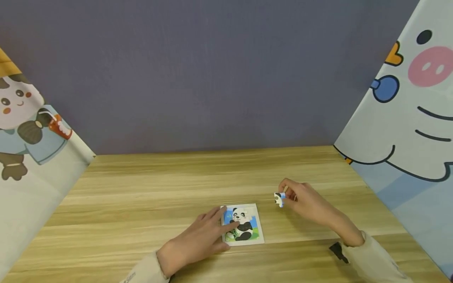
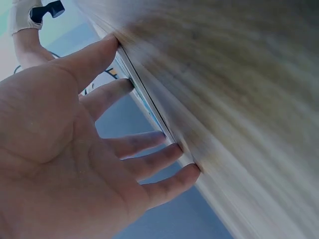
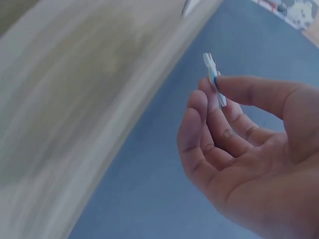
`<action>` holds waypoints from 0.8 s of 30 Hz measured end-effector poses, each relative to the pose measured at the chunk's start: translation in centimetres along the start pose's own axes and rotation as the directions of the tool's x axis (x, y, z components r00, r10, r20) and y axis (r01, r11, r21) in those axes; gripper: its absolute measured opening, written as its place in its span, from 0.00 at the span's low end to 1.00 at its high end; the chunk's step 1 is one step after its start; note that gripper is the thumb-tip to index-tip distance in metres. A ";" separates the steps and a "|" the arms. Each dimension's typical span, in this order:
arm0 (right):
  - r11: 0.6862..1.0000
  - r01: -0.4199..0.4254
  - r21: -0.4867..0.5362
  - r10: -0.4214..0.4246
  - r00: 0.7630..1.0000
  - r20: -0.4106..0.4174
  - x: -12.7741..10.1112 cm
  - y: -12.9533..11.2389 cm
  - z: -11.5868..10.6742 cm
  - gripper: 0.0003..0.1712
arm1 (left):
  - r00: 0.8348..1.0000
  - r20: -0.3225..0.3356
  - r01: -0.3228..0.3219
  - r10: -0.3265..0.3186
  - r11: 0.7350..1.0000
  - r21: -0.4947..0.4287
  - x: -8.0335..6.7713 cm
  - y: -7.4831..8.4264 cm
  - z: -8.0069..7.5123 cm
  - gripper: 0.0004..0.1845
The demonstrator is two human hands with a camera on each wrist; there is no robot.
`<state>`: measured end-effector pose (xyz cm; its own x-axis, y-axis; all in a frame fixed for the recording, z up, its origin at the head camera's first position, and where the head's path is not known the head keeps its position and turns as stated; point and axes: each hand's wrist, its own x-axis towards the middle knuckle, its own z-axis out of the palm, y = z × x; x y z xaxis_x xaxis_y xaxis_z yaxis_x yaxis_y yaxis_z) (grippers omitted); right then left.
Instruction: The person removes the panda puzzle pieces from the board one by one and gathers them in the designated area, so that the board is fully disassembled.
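Note:
A small square panda puzzle (image 1: 244,225) in a white frame lies on the wooden table (image 1: 148,188). My left hand (image 1: 203,236) rests flat on its left edge, fingers straight, fingertips (image 2: 187,172) pressing the frame against the table. To the right of the puzzle and a little above the table, my right hand (image 1: 301,198) pinches a loose puzzle piece (image 1: 279,199) between thumb and fingers. In the right wrist view the thin piece (image 3: 213,79) stands edge-on at the fingertips.
A dark grey wall stands behind the table. Cartoon-printed panels close in the left side (image 1: 32,157) and the right side (image 1: 410,118). A small black strap part (image 1: 337,251) shows at my right wrist.

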<state>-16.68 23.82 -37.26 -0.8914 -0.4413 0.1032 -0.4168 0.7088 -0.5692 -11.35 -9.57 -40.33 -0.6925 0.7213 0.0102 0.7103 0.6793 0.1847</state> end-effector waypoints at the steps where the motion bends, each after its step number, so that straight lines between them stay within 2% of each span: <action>1: 1.000 -0.009 -0.004 0.009 1.000 -0.004 -0.2 0.3 -0.4 0.11 | 1.000 0.001 0.002 -0.002 1.000 0.002 0.0 0.0 0.0 0.31; 9: 0.998 -0.039 -0.054 0.036 0.997 -0.065 -0.8 2.8 -2.5 0.12 | 0.999 0.027 0.029 -0.031 0.998 0.058 0.0 0.3 0.1 0.32; 17: 0.994 -0.112 -0.019 0.112 0.994 0.019 -1.0 5.4 -3.3 0.10 | 0.999 0.037 0.029 -0.032 0.995 0.096 0.2 0.3 0.2 0.32; 24: 0.983 -0.181 0.003 0.180 0.979 0.092 -1.1 7.2 -3.3 0.09 | 0.997 0.053 0.045 -0.048 0.997 0.059 0.1 0.4 0.1 0.32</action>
<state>-19.28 31.29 -38.77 -0.9317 -0.3551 -0.0766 -0.2477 0.7753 -0.5809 -11.12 -9.24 -40.35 -0.7182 0.6939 -0.0513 0.6845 0.7179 0.1271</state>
